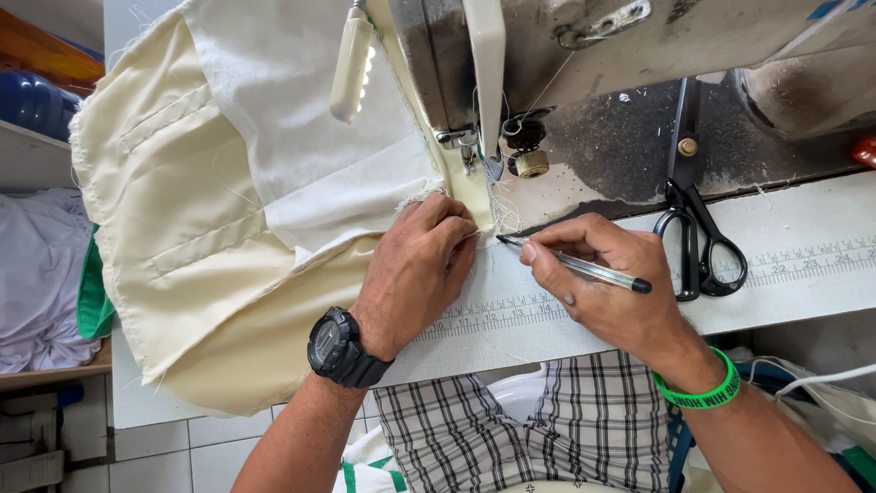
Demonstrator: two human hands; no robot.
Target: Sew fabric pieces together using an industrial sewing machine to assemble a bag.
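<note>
On the sewing table: my two hands work at the edge of a piece of cream fabric, just below the needle of a sewing machine.

Left hand: laid flat, palm down, fingers close together and slightly curled; it presses the fabric edge to the table and grips nothing.

Right hand: closed in a writing grip around a pen, thumb and forefinger pinching near the tip.

Pen: slim, clear barrel with a dark end cap; it lies nearly level, tip pointing left and touching the table surface just beside my left fingertips.

Cream fabric: soft woven cloth with stitched parallel seams and frayed, thready edges; it spreads left of the machine and hangs over the table edge.

White fabric: a paler, smoother layer lying on top of the cream piece.

Sewing machine: worn grey metal body, scuffed and stained, with a small lamp of rounded white plastic at its left.

Scissors: black, long-bladed, looped handles toward me, resting on the table to the right of my right hand, apart from it.

Table: white top with a printed ruler scale along its front.

Watch: chunky black, on my left wrist.

Wristband: green rubbery band on my right wrist.
</note>
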